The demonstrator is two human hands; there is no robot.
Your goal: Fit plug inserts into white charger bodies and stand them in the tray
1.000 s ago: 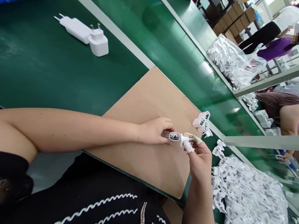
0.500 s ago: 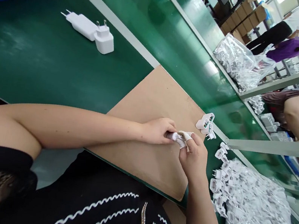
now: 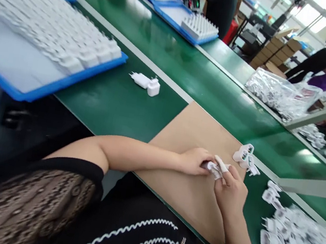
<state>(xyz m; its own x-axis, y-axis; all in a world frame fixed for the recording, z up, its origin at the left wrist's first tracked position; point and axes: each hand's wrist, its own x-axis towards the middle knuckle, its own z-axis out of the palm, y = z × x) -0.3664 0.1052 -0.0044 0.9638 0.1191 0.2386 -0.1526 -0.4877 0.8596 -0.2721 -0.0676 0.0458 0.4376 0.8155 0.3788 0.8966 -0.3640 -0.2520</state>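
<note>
My left hand [image 3: 194,160] and my right hand [image 3: 230,190] meet over a brown cardboard sheet [image 3: 193,135] and together grip one small white plug part [image 3: 213,168]. White finger cots cover some fingertips of my right hand. A small cluster of white plug parts [image 3: 246,157] lies on the cardboard's far corner, just beyond my hands. To my right a large heap of white plug parts [image 3: 296,240] spreads over the green table.
Two white chargers [image 3: 146,82] lie on the green belt [image 3: 191,66]. A blue tray of white parts [image 3: 39,39] sits at the left, another blue tray [image 3: 194,29] across the belt. A clear bag of parts [image 3: 280,93] lies far right. Other people work beyond.
The camera has swung left and up, bringing the blue trays into view. My right hand has closed in on the plug part, which my fingers now mostly cover.
</note>
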